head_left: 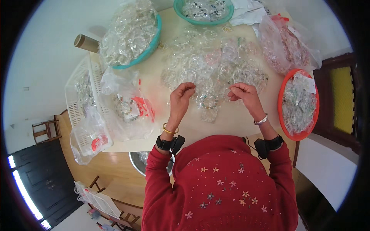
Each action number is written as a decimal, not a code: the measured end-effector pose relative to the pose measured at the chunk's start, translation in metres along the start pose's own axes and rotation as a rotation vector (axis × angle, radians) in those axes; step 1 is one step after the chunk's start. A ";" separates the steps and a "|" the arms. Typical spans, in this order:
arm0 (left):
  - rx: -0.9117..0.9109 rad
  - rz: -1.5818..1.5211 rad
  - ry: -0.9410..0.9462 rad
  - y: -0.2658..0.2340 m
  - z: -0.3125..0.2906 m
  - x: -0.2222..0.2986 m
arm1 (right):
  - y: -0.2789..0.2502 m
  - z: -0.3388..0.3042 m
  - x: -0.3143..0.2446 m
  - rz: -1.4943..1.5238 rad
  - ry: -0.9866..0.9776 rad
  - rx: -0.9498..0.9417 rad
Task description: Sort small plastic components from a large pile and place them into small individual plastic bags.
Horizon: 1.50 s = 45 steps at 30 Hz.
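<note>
My left hand and my right hand hover above the near part of the table, a little apart. The fingers of each are closed in a pinch, and I cannot make out what they hold, if anything. Between and just below the hands lies a beaded bracelet with a clear plastic bag at it; whether it is inside the bag is hard to tell. Beyond my hands spreads a loose heap of clear bags, several with bracelets showing through the plastic.
Filled teal basins stand at the far left and far middle. A red basket of bagged pieces sits right, below a bag of pinkish items. On the left are a white crate and an open plastic bag. A metal bowl is below the table edge.
</note>
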<state>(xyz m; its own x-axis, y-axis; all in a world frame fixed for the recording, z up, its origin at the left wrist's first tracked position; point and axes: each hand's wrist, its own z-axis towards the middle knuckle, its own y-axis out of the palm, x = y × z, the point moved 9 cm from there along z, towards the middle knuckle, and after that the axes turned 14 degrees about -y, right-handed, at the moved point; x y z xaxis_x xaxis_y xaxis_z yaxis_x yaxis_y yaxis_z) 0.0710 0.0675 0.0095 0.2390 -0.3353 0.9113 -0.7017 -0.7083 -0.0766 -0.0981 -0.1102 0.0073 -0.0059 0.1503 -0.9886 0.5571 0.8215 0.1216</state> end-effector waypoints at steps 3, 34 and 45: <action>-0.005 0.002 -0.019 0.002 0.004 -0.002 | -0.001 -0.009 0.012 -0.041 0.065 -0.017; 0.129 0.821 0.131 0.025 0.213 0.072 | 0.003 -0.007 0.070 0.683 0.079 0.325; 0.121 -0.109 0.016 0.007 0.141 0.104 | 0.003 0.086 -0.012 0.621 -0.038 0.217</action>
<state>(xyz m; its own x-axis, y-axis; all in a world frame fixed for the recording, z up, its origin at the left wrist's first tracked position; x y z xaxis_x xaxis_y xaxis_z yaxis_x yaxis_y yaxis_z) 0.1857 -0.0603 0.0462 0.2979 -0.2425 0.9233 -0.5861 -0.8099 -0.0236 -0.0250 -0.1566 0.0123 0.3973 0.5381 -0.7434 0.6024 0.4581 0.6536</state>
